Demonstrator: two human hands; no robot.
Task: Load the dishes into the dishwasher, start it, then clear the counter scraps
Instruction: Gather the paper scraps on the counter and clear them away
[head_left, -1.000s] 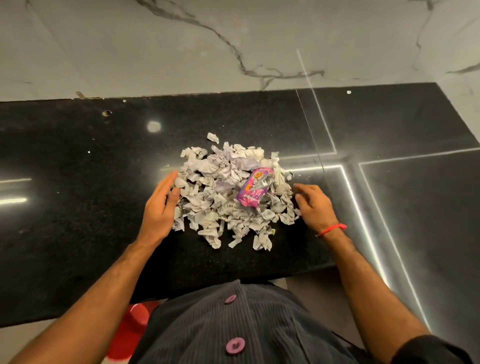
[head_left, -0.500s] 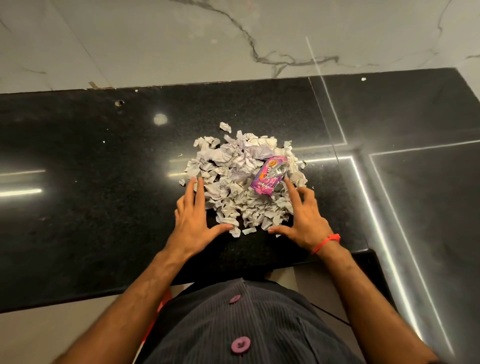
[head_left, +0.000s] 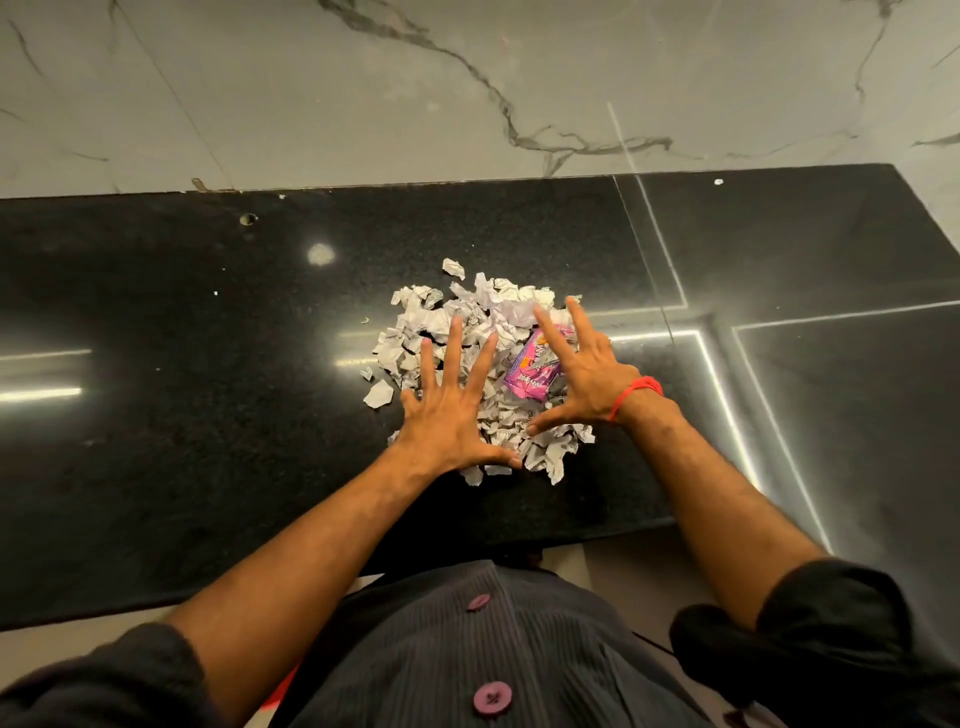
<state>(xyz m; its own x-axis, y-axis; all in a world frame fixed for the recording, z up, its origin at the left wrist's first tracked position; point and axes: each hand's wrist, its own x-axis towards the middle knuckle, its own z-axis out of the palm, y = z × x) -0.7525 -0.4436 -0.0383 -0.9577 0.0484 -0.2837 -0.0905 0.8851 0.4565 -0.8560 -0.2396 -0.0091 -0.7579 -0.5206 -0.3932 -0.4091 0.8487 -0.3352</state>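
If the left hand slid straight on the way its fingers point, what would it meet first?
The left hand lies spread on the pile of crumpled white paper scraps; straight ahead it meets more of that pile, then bare black stone counter. Height above the scraps is unclear.

Both hands lie spread over a heap of paper scraps (head_left: 470, 332) on the black worktop (head_left: 208, 415): left hand (head_left: 447, 415), right hand (head_left: 582, 379) partly covering a pink wrapper (head_left: 530, 382).

Paper scraps (head_left: 470, 322): middle hidden under both spread hands.
Pink wrapper (head_left: 535, 376): far half covered by right hand (head_left: 584, 376); print unreadable.
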